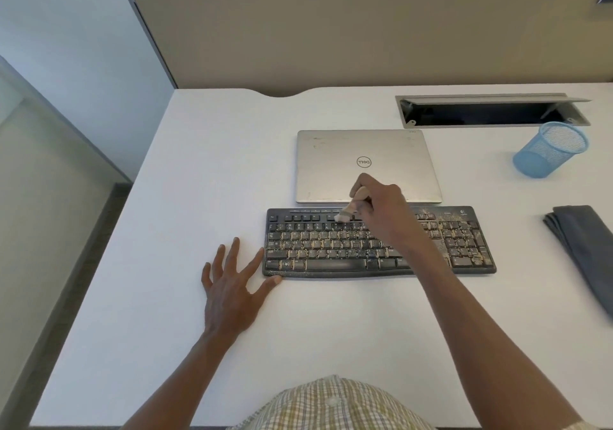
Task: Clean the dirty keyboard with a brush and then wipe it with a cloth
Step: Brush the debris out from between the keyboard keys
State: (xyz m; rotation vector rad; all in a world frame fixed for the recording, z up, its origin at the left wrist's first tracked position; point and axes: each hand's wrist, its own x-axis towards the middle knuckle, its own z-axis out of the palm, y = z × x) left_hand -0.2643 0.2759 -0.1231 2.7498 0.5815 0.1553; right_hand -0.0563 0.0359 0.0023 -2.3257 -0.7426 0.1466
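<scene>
Right hand [381,204] pinches brush [351,205] over keyboard [331,247], apparently touching; left hand [232,283] lies spread flat.

The keyboard [378,242] lies at the desk's [205,170] centre. The closed laptop [366,164] sits just beyond it at 12 o'clock, a mesh pen cup [549,149] at 2 o'clock, a folded cloth [583,247] at 3 o'clock, and a cable hatch [491,111] behind the cup.

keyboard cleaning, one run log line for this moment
step: brushing | right hand: grips brush on keyboard top row | left hand: flat on desk | cloth: untouched
</scene>
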